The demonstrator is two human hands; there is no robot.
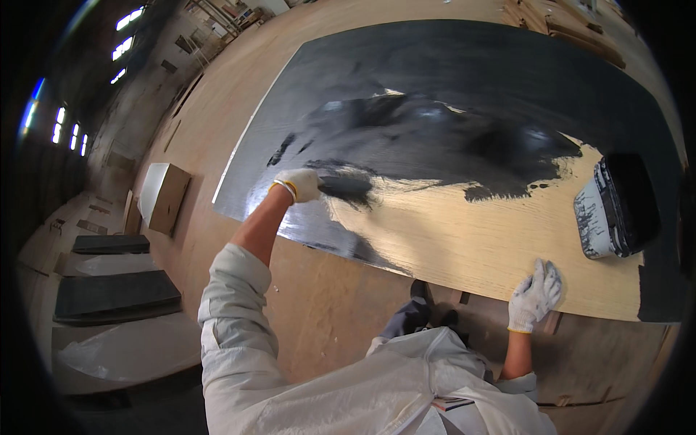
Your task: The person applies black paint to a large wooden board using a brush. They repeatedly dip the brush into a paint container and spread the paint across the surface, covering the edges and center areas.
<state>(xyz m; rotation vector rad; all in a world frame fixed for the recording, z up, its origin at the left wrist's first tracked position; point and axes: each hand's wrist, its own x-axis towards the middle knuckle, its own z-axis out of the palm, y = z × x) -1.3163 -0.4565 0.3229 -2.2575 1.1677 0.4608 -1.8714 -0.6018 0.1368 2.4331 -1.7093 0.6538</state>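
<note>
My left hand [301, 185], in a white glove with a yellow cuff, is closed around a paint brush [344, 188]. The brush is black with paint and blurred. Its head is against a large wooden panel [435, 225], where black paint meets pale wood grain. Wet black paint [435, 130] lies in streaks across the panel's middle, with duller dark coating around it. Over at the near right edge, my right hand [535, 293] rests with fingers stretched out on the bare wood, holding nothing. A paint-smeared tub [616, 206] with black contents stands on the panel's right side.
Dark boards [116, 293] lie stacked low at the left, with clear wrapping [130, 346] among them. A pale box-like block [164, 197] sits on the brown floor [312, 326]. Wooden pieces [573, 29] lie beyond the panel's far right. My feet [420, 290] are under its near edge.
</note>
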